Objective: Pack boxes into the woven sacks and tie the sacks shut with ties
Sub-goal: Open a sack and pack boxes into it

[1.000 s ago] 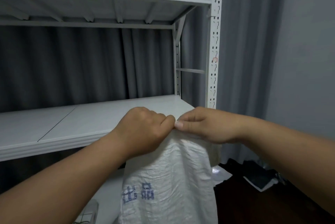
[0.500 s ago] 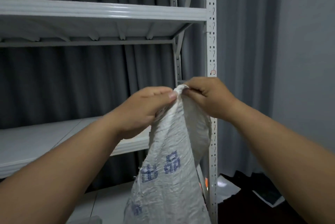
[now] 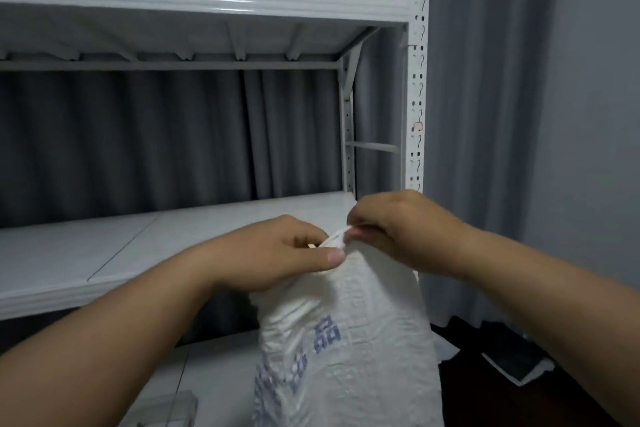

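both hands, left hand (image 3: 277, 253) and right hand (image 3: 398, 229), pinch the woven sack (image 3: 346, 340) top; the sack hangs straight below the fingers (image 3: 334, 257).

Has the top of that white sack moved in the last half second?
Yes. The sack top, pinched by the left hand and right hand, has dropped: it was well above the white shelf edge, now level with it.

Left hand (image 3: 277, 253), right hand (image 3: 398, 226), fingers pinched.

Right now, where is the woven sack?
Head view, lower centre-right: the woven sack hangs before the white shelf, its top pinched by left hand and right hand.
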